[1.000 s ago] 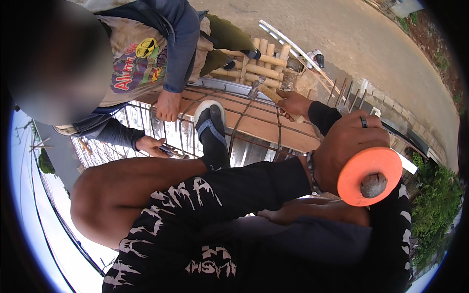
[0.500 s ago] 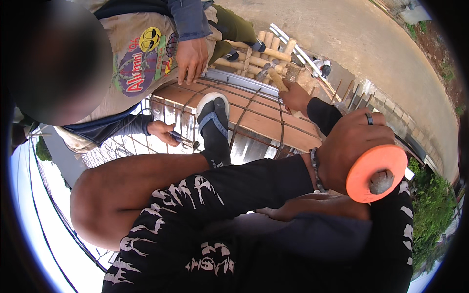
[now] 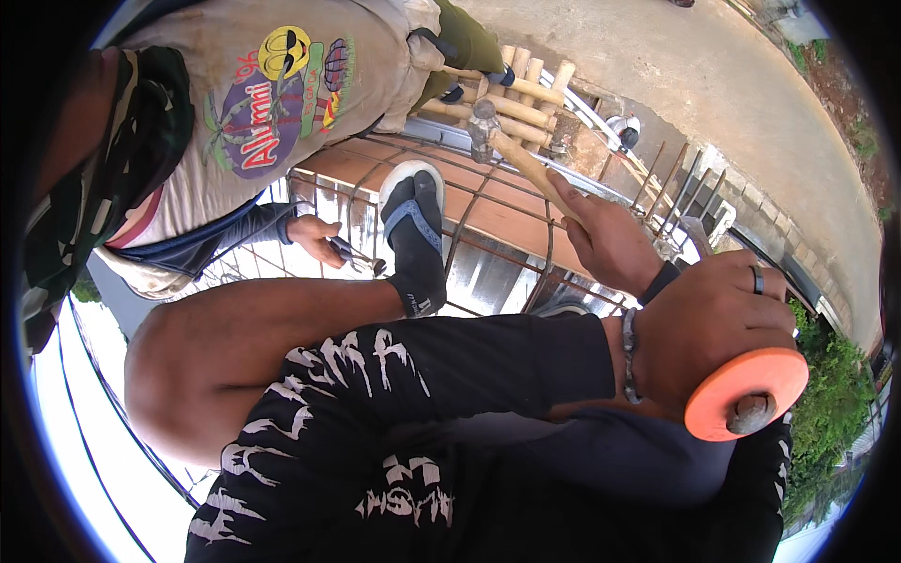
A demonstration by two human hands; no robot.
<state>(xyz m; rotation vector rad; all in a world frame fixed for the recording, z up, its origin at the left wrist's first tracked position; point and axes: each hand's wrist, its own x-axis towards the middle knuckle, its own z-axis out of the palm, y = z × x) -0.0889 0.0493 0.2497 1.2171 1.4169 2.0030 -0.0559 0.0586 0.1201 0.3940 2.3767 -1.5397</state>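
Hammer (image 3: 531,171) with a pale wooden handle is held in the right hand (image 3: 610,235), whose fingers are wrapped around the lower part of the handle; its metal head points away from the body, appearing over the far edge of a brown board (image 3: 516,218) and in front of bamboo poles (image 3: 521,111). The left hand (image 3: 709,328) reaches across the body and is clamped on a tool with an orange disc guard (image 3: 715,405), a rounded metal butt (image 3: 752,414) showing through the disc's middle; the rest of that tool is mostly covered by the fist. A dark ring (image 3: 757,280) and a bracelet (image 3: 630,357) sit on this hand and its wrist. Steel bars (image 3: 550,255) form a grid over the board, and a sandalled foot (image 3: 418,263) lies across the board's near edge. Beyond the foot, at the left, a co-worker's hand (image 3: 314,236) holds a dark-handled metal tool (image 3: 361,258).
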